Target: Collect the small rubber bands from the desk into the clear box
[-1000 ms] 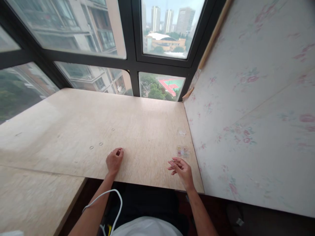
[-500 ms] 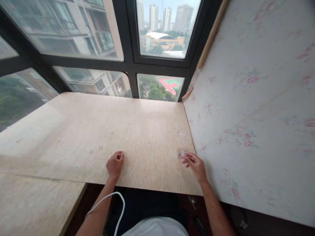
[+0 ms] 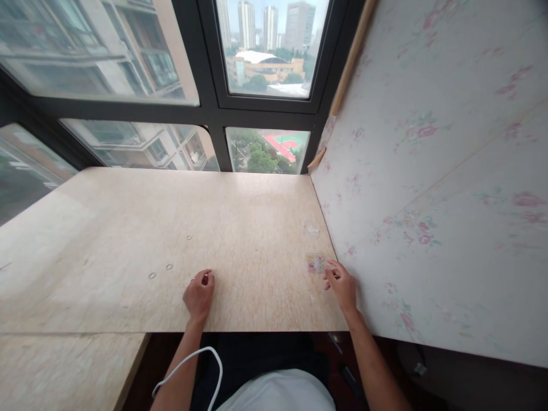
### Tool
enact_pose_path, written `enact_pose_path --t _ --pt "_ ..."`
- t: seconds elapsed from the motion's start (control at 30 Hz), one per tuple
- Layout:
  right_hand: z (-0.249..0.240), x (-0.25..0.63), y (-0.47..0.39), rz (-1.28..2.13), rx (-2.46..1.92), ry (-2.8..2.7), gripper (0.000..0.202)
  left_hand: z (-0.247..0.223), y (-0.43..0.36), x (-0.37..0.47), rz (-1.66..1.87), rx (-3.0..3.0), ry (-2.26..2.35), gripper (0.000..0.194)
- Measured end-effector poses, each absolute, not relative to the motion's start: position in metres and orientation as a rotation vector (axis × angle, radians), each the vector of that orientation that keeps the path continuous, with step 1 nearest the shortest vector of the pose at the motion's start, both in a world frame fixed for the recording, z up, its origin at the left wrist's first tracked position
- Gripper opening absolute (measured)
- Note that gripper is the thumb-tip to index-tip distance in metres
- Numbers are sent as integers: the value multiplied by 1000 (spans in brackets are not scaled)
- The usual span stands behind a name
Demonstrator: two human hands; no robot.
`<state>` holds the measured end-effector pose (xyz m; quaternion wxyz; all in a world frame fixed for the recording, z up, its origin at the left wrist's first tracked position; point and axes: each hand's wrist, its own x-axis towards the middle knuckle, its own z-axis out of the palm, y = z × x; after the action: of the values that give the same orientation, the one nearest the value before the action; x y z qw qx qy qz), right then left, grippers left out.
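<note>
My left hand (image 3: 200, 292) rests on the pale marble-patterned ledge, its thumb and forefinger pinched together. Whatever is between those fingertips is too small to make out. Beside the wall, my right hand (image 3: 341, 283) is at the right edge of a small clear compartment box (image 3: 315, 263) with red, yellow and whitish bits in it. The fingers of this hand are bent and apart, and I see nothing between them. To the left of my left hand lie thin metal rings: one near ring (image 3: 152, 275), a middle ring (image 3: 169, 266) and a farther ring (image 3: 189, 237).
A clear plastic piece (image 3: 312, 229) lies behind the box. The floral wall (image 3: 411, 188) bounds the ledge (image 3: 252, 222) on the right, and dark-framed windows (image 3: 209, 114) stand at the back. A white cable (image 3: 218, 365) loops by my left forearm.
My right hand has drawn back a little to the right, uncovering more of the box, and its fingers have parted. My left hand keeps its pinch. The camera view has shifted slightly.
</note>
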<state>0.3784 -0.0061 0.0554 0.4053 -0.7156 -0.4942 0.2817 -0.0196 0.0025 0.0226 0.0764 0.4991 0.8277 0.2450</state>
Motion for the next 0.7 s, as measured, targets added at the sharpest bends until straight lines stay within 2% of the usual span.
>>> enact_pose_path --t 0.17,0.37,0.5,0.7 --pt "53 348 -6 713 -1690 -1181 46 19 -3 -22 881 1501 2371 29" --pt "25 279 -15 836 -1579 -1616 40 21 -11 -30 946 1488 2152 28" --pt "16 251 -19 612 -1601 -1961 42 29 -6 -52 929 1390 2105 29" --pt "16 251 -16 485 -1663 -2040 50 46 5 -109 876 1289 2318 29"
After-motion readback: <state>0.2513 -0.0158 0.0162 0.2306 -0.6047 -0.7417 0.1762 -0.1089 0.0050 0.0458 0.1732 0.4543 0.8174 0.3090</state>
